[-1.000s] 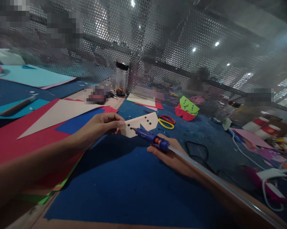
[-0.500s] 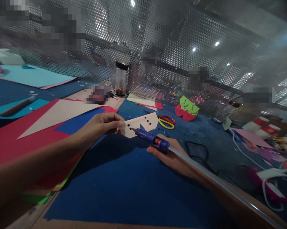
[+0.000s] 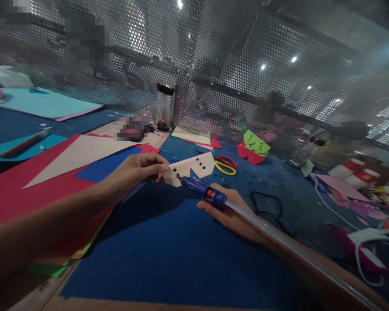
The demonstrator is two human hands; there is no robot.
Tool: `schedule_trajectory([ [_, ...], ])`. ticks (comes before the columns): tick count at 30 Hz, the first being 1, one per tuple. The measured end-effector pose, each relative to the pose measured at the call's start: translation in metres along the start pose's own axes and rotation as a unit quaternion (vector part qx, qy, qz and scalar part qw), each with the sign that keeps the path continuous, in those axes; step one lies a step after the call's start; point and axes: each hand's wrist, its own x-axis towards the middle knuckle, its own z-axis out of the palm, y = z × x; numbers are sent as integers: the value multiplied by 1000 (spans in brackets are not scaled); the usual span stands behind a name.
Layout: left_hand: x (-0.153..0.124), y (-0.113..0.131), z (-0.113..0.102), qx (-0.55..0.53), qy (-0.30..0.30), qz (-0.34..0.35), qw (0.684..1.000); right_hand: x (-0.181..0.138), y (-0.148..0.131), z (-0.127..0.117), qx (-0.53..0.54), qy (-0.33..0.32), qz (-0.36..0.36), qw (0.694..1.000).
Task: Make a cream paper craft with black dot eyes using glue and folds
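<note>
Perforated metal mesh [image 3: 142,56] backs a blue table [image 3: 288,181]. Leftmost, red paper [image 3: 52,190]; then the left hand [image 3: 144,169], thumb and fingers pinched on the pale card's [image 3: 184,167] left end. Beyond half a second ago, the glue gun's [image 3: 197,186] tip has edged left, now beside the lower black squares [image 3: 174,170], suggesting work centres there. The right hand [image 3: 231,209] wraps the gun, fingertips mostly hidden.

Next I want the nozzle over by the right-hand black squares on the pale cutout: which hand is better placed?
The right hand, I'd judge. It grips the blue glue gun, its nozzle near the left-hand black squares. The left hand is occupied, pinching the pale cutout by one end.
</note>
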Motion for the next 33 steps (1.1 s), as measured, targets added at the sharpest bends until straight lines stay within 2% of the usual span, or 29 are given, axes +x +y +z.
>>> schedule_trajectory([
  [16, 1, -3, -1, 8, 7, -7, 1000, -2, -1, -2, 23, -12, 9, 1000],
  [21, 0, 0, 0, 6, 7, -15, 1000, -2, 0, -3, 8, 6, 15, 1000],
  [33, 1, 1, -2, 37, 12, 6, 999, -3, -2, -3, 9, 8, -6, 1000],
])
